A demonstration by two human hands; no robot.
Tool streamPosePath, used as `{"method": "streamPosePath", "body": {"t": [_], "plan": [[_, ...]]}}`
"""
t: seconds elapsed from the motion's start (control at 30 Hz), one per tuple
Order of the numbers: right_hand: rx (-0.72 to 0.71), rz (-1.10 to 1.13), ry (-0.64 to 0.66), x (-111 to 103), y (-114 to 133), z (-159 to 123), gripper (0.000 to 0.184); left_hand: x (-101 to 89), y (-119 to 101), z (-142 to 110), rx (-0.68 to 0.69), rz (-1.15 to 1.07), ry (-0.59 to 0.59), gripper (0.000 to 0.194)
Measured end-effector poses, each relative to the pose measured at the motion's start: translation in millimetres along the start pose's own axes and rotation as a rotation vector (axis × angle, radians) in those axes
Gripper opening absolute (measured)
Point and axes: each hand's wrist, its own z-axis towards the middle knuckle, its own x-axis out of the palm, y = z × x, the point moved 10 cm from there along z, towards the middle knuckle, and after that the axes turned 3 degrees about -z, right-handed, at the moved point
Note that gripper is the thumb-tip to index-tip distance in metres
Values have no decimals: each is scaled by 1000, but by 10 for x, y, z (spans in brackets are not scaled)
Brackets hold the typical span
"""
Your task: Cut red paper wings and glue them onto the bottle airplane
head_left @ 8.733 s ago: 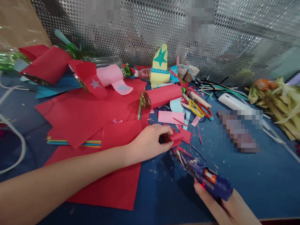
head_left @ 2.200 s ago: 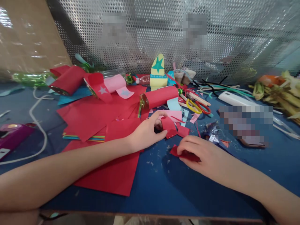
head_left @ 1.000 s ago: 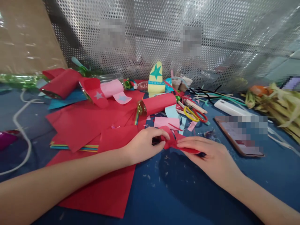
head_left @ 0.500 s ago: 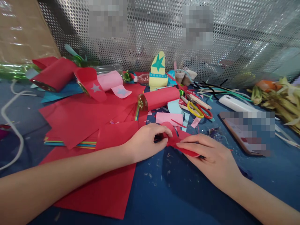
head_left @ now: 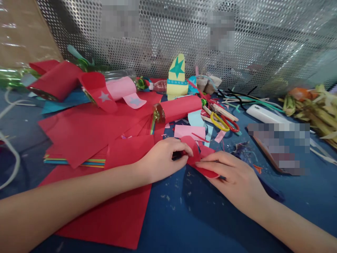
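**Red paper pieces, two, in hand; join unconfirmed**

Left hand: thumb and forefinger closed on a curled red piece, above the blue table.

Right hand: fingertips and thumb clamped on a rounded red piece. The two pieces meet, edges overlapping; whether they are fixed together cannot be told.

Made up, by appearance: one bottle in a red sleeve, lying on its side beyond the hands; one pink sleeve with a starred red flap; one red-wrapped bottle, far left; one yellow wrap bearing a green star. The nearest red sleeve shows no star.

Unused or loose: red sheets, stacked and fanned, beside the left forearm; one pink strip; scissors, lying among scraps.

Partly hidden behind the right wrist: one dark blue tool.

Held work, in judgement: partly assembled, bearing no star in view.
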Motion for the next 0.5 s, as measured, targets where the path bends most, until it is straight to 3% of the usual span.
{"method": "streamPosePath", "body": {"t": [0.5], "plan": [[13, 24, 54, 65, -12, 1, 22, 45, -21, -28, 58, 98, 26, 26]]}}
